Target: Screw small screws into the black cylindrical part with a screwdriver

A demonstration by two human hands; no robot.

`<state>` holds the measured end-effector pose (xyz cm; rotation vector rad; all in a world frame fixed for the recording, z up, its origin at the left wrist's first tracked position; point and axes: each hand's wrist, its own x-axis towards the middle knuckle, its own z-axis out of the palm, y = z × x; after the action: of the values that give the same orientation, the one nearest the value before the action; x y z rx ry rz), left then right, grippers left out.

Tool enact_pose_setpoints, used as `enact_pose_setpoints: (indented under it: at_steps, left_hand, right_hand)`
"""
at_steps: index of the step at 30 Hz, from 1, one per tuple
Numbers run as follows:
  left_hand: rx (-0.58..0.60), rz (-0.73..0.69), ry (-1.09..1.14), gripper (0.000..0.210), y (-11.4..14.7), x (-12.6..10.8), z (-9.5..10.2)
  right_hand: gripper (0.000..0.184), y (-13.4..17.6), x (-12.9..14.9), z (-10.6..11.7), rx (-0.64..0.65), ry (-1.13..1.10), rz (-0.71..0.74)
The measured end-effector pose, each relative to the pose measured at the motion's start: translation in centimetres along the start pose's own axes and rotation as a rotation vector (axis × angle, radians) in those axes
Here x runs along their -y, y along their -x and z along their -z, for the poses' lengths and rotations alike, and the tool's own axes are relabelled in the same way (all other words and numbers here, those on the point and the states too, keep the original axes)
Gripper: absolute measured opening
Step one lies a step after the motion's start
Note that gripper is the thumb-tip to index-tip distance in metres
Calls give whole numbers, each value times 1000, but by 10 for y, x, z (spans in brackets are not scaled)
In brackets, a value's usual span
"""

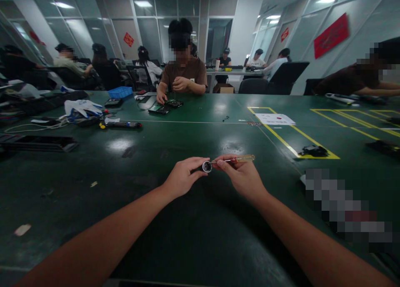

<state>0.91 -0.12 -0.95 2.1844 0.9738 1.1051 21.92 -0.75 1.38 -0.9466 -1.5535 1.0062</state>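
Between thumb and fingers, my left hand [183, 176] grips a small round part [206, 167] with a pale rim and a dark hollow inside. Its open end faces me. My right hand [245, 176] holds a screwdriver [243, 158] by its clear yellowish and red handle. The thin shaft points left, and its tip is at the rim of the round part; whether it reaches inside is too small to tell. Both hands are above the green table [175, 237], close together.
Across the table a person [183, 72] handles black parts [158, 109]. To the left lie white gloves [83, 108], an electric screwdriver [121, 124], a black tray [40, 142] and a blue basket [120, 92]. On the right are a paper sheet [275, 119], yellow tape markings and a black part [313, 150].
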Motion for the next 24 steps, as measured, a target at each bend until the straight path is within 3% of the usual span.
enact_pose_setpoints:
  at_steps: [13,24]
  left_hand:
    - [10,-22,-29,37,0,3,-1]
    - [35,-21,-37,37,0,2,-1]
  right_hand:
    - [19,-2,-6,-1,16,-162,-79]
    - [19,-1,-2,1,27,-117,-80]
